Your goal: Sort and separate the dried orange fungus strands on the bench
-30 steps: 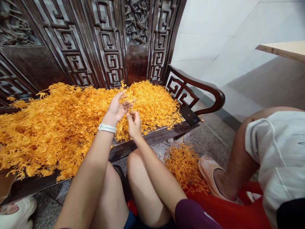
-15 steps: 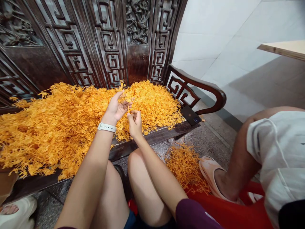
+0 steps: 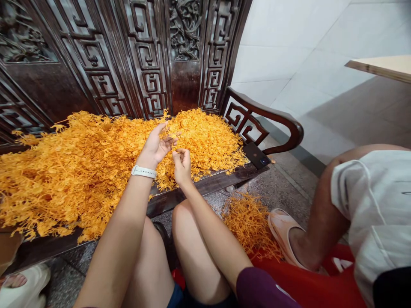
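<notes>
My left hand (image 3: pixel 158 146), with a white band on its wrist, holds a spindly orange plastic piece (image 3: pixel 171 128) between thumb and fingers, palm turned to the right. Just below it my right hand (image 3: pixel 182 164) is closed in a pinch at the piece's lower end. What exactly sits between those right fingertips is too small to make out. Behind and around both hands lies a large heap of similar orange plastic pieces (image 3: pixel 80 171), spread over the seat of a dark carved wooden bench (image 3: pixel 205 188).
A black phone (image 3: pixel 256 155) lies at the seat's right end by the armrest (image 3: pixel 282 119). On the floor is a pile of thin orange strands (image 3: pixel 247 222), beside another person's sandal (image 3: pixel 285 235) and something red (image 3: pixel 289 278). A cardboard box (image 3: pixel 9 248) stands at left.
Both hands keep almost the same pose, still at the orange piece. The view has shifted very slightly; nothing else has visibly moved.
</notes>
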`<state>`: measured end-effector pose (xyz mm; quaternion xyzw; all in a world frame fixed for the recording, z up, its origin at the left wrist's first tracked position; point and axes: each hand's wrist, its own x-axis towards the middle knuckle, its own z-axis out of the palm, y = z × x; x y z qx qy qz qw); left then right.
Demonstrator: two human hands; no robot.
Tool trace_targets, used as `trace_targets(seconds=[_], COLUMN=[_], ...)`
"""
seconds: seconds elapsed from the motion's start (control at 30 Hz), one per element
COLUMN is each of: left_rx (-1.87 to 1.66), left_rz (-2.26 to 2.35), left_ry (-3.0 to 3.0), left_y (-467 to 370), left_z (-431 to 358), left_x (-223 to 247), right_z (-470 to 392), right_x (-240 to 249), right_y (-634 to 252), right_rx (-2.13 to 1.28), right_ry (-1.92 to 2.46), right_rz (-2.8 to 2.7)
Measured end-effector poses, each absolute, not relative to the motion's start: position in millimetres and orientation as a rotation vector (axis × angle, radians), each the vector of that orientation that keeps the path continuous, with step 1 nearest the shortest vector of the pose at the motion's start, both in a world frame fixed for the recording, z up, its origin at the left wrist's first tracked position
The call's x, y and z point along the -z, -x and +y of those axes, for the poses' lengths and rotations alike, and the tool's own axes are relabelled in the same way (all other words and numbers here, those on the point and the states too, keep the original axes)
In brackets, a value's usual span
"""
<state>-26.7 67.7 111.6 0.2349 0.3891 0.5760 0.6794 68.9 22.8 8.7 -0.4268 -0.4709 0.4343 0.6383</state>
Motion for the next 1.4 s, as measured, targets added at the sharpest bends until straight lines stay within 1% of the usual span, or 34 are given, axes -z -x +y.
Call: trace_targets(seconds=[0.77,0.93,1.07,1.2,1.27,1.4], left_rx=[-1.272,-1.269,-1.169,-1.004,-0.942,-0.895], left_rz=[0.853,0.846,0.851,0.849,0.833,0.803], left_ry=[-0.540,-0.578,-0.719,-1.048,-1.183,-1.279], left_y=[31.3,24.6,6.8,-5.1,-6.1,-5.4], left_z=[67.5,64.4,52.3,37.6,32.6,27.7], left_x=[-108.6,-107.8,-105.1,-105.3,-106.0,-106.2], right_z=[23.8,43.7,58.7,59.3,58.3,58.6], right_x=[0.7,-17.9,-40.5,-53.5,-56.4,-64.3], right_y=[-69.6,-91.1,-116.7,-133.3,-137.8,-141.9], right_rx=[-0.990,-1.000,-1.229,-1.369,-1.358,-1.208], right_ry=[0.991,0.936,0.820,0.812,0.840,0.914], right_rz=[-1.068,-0.828,-0.629,-0.535,-0.485,-0.486])
